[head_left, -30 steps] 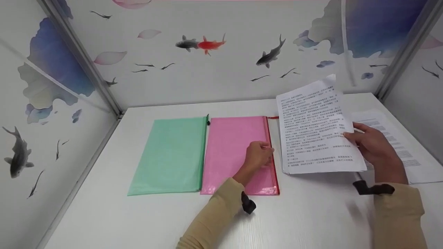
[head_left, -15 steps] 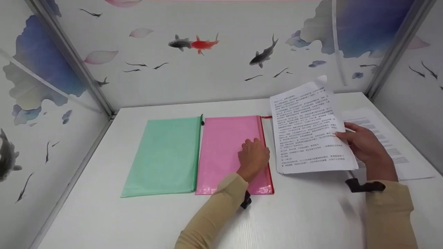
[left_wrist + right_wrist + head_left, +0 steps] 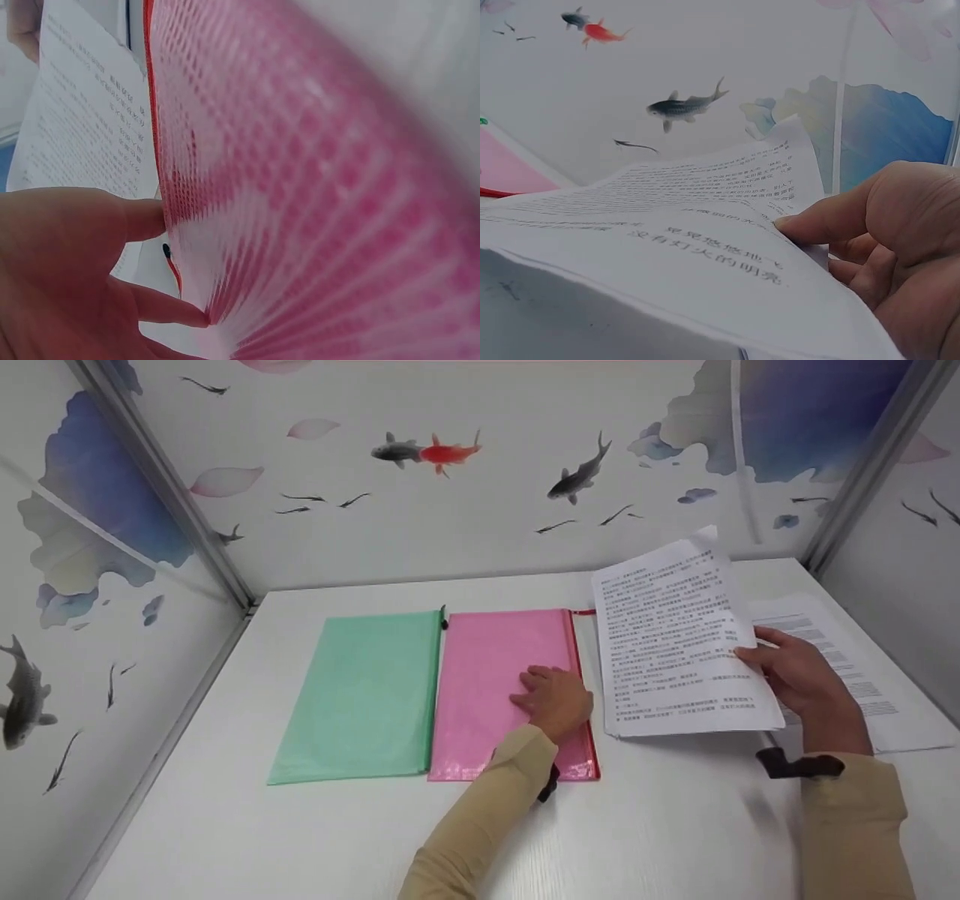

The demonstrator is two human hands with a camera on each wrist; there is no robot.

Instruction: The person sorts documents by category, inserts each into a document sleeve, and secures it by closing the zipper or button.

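And here the left hand (image 3: 561,703) lies across the right side of the pink folder (image 3: 487,682), fingers spread, fingertips touching its surface beside the red edge. Over to the right, the right hand (image 3: 806,679) pinches the printed sheets (image 3: 667,652) at their right edge, raised and tilted, just beside that folder; the green folder (image 3: 364,697) sits left of the pink one.
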